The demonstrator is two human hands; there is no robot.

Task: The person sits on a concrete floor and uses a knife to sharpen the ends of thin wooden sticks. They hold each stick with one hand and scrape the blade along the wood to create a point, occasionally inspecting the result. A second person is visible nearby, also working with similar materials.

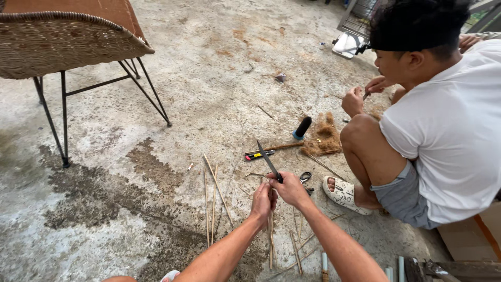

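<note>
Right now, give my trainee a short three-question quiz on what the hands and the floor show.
1. True or false: the right hand holds a knife with its blade pointing up and away from the person.
2. What does the left hand grip?
A. a thin wooden strip
B. the scissors
C. the dark cylinder
3. Fill in: the scissors lie on the concrete floor just to the ____ of the right hand in the picture.

Key:
1. True.
2. A: the fingers close around a thin wooden strip that runs down toward the camera.
3. Right, between that hand and the co-worker's sandal.
</note>
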